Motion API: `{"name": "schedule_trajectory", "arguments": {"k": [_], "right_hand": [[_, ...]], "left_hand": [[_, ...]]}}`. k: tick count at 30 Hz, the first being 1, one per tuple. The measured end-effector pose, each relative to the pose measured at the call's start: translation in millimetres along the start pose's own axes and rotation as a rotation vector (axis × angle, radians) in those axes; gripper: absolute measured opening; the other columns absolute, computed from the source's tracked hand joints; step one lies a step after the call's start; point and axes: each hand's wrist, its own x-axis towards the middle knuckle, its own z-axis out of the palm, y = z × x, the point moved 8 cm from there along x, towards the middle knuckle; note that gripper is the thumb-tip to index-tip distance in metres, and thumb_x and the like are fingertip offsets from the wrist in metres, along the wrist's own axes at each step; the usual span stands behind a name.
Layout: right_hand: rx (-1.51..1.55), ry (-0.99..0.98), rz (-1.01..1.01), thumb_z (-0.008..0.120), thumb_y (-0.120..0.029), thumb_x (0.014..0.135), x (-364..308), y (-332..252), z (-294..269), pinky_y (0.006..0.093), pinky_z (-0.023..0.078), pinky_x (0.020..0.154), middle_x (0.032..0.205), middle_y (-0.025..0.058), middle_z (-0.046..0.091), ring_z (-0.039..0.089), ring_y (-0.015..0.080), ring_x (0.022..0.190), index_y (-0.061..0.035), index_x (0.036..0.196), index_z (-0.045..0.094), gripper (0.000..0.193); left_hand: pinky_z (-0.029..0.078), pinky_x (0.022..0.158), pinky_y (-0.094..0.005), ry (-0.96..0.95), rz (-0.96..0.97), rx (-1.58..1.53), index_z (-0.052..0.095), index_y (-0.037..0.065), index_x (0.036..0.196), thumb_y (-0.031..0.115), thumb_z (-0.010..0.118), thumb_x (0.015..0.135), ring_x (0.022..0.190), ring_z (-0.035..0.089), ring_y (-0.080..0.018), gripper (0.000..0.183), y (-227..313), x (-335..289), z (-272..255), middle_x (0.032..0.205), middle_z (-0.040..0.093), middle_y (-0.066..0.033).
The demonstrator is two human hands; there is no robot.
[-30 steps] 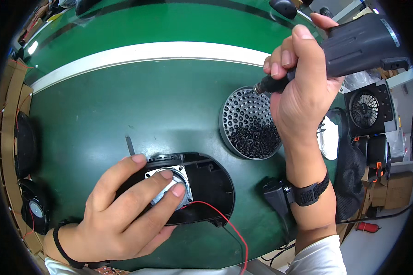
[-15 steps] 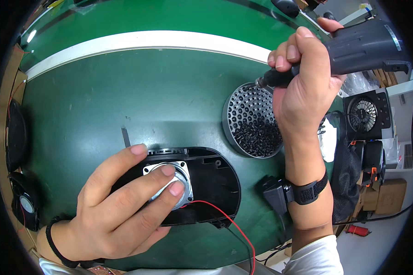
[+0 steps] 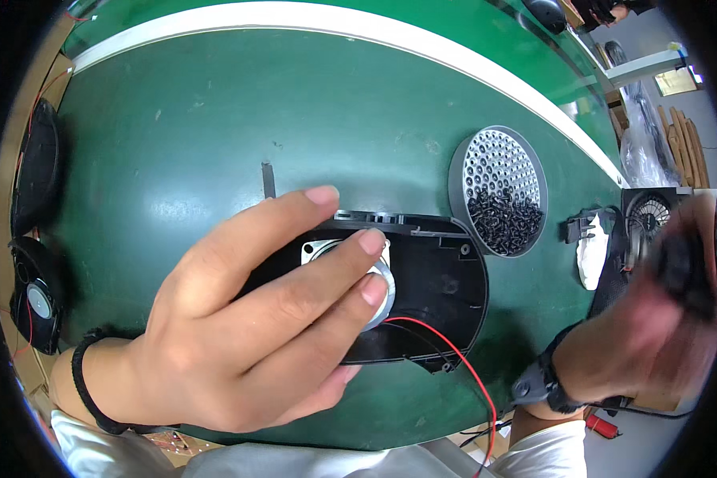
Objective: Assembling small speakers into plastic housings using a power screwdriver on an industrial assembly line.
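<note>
Speaker (image 3: 390,288) lies metal-back up in black housing (image 3: 438,279), mid-view; left hand (image 3: 231,319) at 8 o'clock, fingers spread, two tips on the speaker, presumably to stop it shifting. Right hand (image 3: 621,334), 3 o'clock, blurred: I can't tell its grip from this feed. Screw dish (image 3: 457,187), 2 o'clock, probably for easy reach.

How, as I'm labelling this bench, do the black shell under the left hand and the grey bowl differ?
The black shell is oblong; the grey bowl is round. The shell holds a speaker; the bowl holds small black screws. The left hand has fingers on the shell's speaker; no hand touches the bowl. Both sit open side up on the green table.
</note>
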Motion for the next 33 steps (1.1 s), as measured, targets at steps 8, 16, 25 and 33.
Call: {"name": "schedule_trajectory", "arguments": {"k": [8,16,25,33], "right_hand": [[0.167,0.126,0.228,0.066,0.016,0.082,-60.6,16.4,57.7,0.0206,0.046,0.063,0.063,-0.0028,0.046,0.045,0.0077,0.05,-0.0115,0.073,0.044,0.036],[-0.009,-0.074,0.346,0.062,-0.017,0.1,-69.7,48.0,76.4,0.0233,0.048,0.063,0.057,-0.0013,0.047,0.045,0.0091,0.049,-0.0132,0.076,0.044,0.03],[0.008,-0.806,0.422,0.061,-0.035,0.103,-64.8,47.0,98.6,0.0299,0.044,0.075,0.089,0.0011,0.054,0.055,0.0156,0.076,-0.0192,0.12,0.049,0.027],[-0.007,-0.238,0.4,0.053,-0.027,0.108,-73.3,53.8,110.2,0.0311,0.05,0.061,0.085,0.0,0.052,0.054,0.0143,0.067,-0.037,0.143,0.042,0.038]], "left_hand": [[0.053,0.099,-0.0497,0.049,-0.075,-0.051,0.073,-0.004,0.114,0.033,0.062,0.089,0.114,0.061,-0.0437,0.046,4.9,-4.0,-1.2,0.115,0.069,-0.0207],[0.055,0.097,-0.0495,0.184,0.049,0.024,0.074,-0.005,0.112,0.031,0.062,0.091,0.116,0.062,-0.044,0.043,8.4,-8.1,2.2,0.116,0.068,-0.0191],[0.059,0.089,-0.0453,0.28,0.083,-0.051,0.073,-0.007,0.11,0.025,0.067,0.081,0.112,0.063,-0.0429,0.044,7.2,-10.1,2.4,0.113,0.068,-0.0188],[0.061,0.085,-0.0444,0.239,-0.08,-0.087,0.073,-0.007,0.106,0.021,0.068,0.076,0.112,0.063,-0.0407,0.042,1.0,-7.5,2.3,0.113,0.068,-0.0175]]}}
